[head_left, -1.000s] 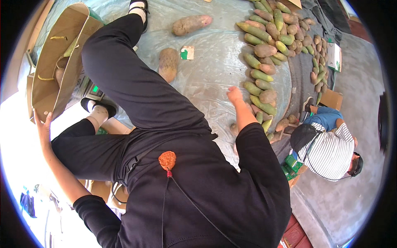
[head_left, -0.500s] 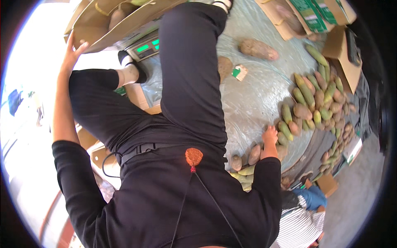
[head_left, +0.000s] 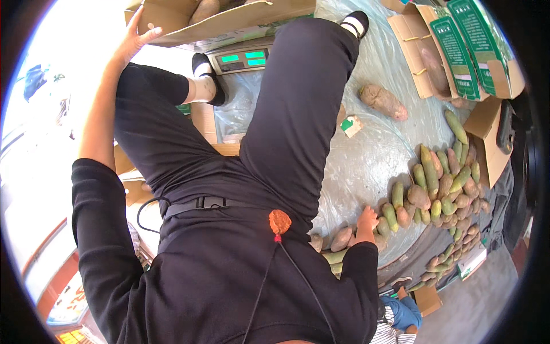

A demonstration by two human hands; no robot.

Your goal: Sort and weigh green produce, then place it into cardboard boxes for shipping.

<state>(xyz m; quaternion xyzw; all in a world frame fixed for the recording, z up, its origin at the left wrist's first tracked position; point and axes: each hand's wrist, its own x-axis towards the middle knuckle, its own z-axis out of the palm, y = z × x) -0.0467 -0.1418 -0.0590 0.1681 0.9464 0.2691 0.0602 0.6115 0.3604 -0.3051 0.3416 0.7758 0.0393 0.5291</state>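
My left hand [head_left: 138,39] is at the left end of a cardboard box [head_left: 246,26] at the far left. Its fingers and thumb are spread apart against the box's corner. Brown tuber-like produce [head_left: 205,10] lies inside. The box appears to stand on a digital scale [head_left: 239,59] with lit green displays. At the right my right hand [head_left: 366,222] is low by the near edge of a pile of elongated green and brownish produce [head_left: 444,189]. Its fingers are curled beside a green piece [head_left: 382,227], and what they hold, if anything, is hidden.
A large brown tuber [head_left: 384,102] and a torn cardboard scrap [head_left: 351,125] lie on the plastic sheet [head_left: 366,166]. Printed green-and-brown cartons [head_left: 458,51] stand at the far right, an open box [head_left: 487,135] below them. Another person in striped clothing [head_left: 389,329] is at the lower right.
My view has shifted, so the box, scale and large tuber appear farther right. My left hand stays at the box's corner. My right hand stays by the pile, its fingers more curled.
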